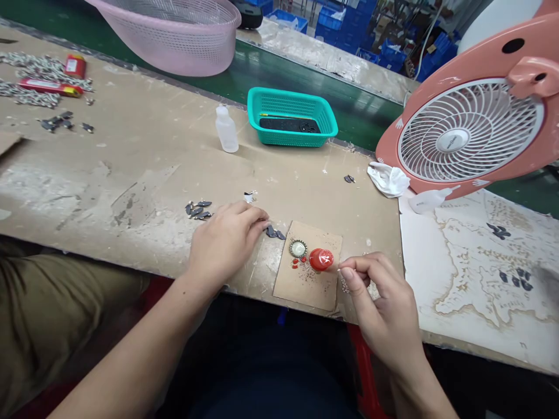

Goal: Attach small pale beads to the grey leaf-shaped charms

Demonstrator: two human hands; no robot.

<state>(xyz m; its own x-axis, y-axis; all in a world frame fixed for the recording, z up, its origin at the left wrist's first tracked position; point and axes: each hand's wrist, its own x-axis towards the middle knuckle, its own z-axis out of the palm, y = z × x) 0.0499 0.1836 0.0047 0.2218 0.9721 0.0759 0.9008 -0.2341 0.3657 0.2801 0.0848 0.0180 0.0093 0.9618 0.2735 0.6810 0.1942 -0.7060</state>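
Note:
My left hand (227, 243) rests on the cardboard-covered bench, fingers lightly curled, with its fingertips next to a small group of dark metal charms (273, 233). More of these charms (198, 210) lie further left. My right hand (379, 294) pinches a tiny glittering piece (345, 283) just right of a red bottle cap (321, 259). Both the cap and a crown cap (297, 249) holding something pale sit on a brown card (308, 291), among red specks (297, 262). I cannot tell exactly what the glittering piece is.
A teal basket (292, 119) holds a phone, beside a plastic squeeze bottle (226, 129). A pink fan (469, 128) stands at right, near a white cloth (388, 180) and a stained sheet (484, 267). Metal chains (41, 75) lie at far left, under a pink basket (174, 35).

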